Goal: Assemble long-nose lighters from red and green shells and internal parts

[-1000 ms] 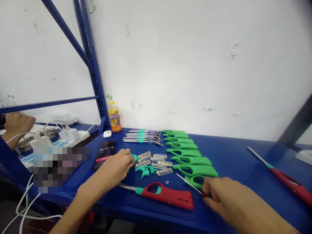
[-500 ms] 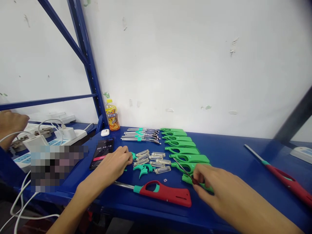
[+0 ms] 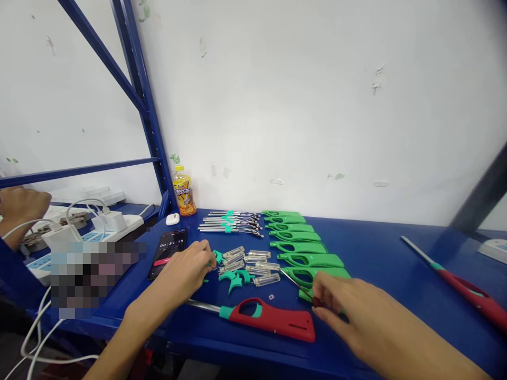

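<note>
My left hand (image 3: 190,268) is closed at the fingertips beside the loose teal triggers (image 3: 233,278); whatever it pinches is hidden behind the fingers. Between the thumb and fingers of my right hand (image 3: 348,303) is a screwdriver (image 3: 293,281) with a thin metal shaft, pointing up and left. Under and behind that hand lies a row of green lighter shells (image 3: 311,259). Clear fuel tanks (image 3: 258,271) are heaped between my hands. In front of them, a red stick lighter (image 3: 277,319) lies with its metal tube toward my left forearm.
Metal lighter tubes with wires (image 3: 227,221) lie at the back. Left of them are a phone (image 3: 164,248), a white earbud case (image 3: 172,219) and a drink bottle (image 3: 185,195). A second red lighter (image 3: 471,293) lies at right. Another person's hand (image 3: 26,208) shows at far left, near power strips.
The view has shifted slightly, so everything sits a little lower and farther right. Both hands keep nearly the same pose, and the screwdriver stays in my right hand.
</note>
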`<control>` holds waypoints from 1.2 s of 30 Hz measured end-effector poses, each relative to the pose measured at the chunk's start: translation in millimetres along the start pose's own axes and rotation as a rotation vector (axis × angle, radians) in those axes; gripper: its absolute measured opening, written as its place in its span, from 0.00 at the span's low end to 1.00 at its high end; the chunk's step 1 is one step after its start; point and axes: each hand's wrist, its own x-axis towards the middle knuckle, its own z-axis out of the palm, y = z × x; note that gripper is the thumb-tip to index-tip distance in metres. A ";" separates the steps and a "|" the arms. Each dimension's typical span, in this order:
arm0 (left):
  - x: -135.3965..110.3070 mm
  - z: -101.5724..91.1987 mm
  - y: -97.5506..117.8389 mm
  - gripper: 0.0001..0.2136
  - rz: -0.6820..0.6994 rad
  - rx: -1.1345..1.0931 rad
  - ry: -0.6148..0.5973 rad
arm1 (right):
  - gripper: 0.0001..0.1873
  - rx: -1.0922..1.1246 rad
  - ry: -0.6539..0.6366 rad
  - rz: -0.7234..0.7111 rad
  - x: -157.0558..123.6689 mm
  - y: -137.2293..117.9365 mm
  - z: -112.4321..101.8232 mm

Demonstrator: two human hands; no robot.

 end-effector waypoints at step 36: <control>-13.3 -27.7 23.6 0.17 -0.131 -0.763 0.179 | 0.04 0.086 0.224 -0.157 -5.7 -22.0 -24.1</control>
